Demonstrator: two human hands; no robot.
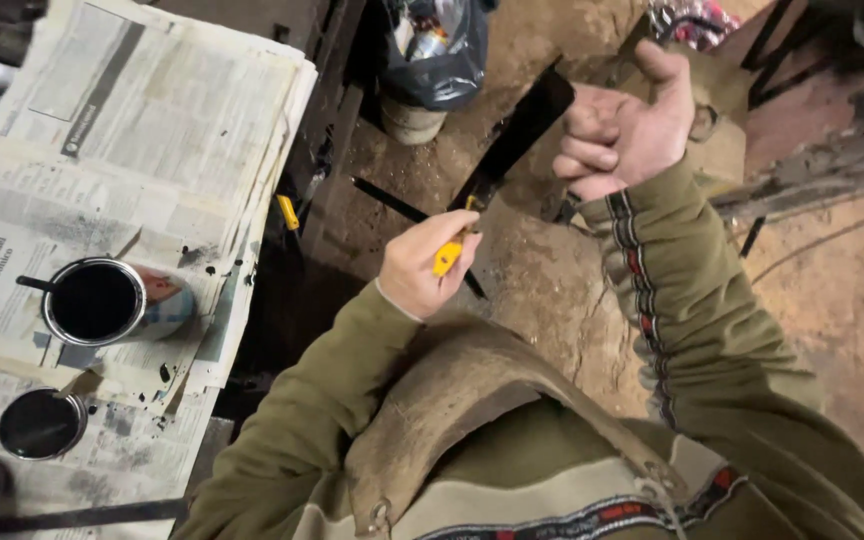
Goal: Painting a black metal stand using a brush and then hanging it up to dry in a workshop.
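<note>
Two hands: left hand (pixel 422 268) clamped on one yellow-handled brush (pixel 449 253), right hand (pixel 624 125) fisted around one black painted bar (pixel 517 135).

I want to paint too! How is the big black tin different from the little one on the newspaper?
The big tin has a stick poking out over its rim; the little tin has none. The big tin shows a coloured side and lies farther up the newspaper; the little tin shows only its top. Both are round, open and black inside.
</note>
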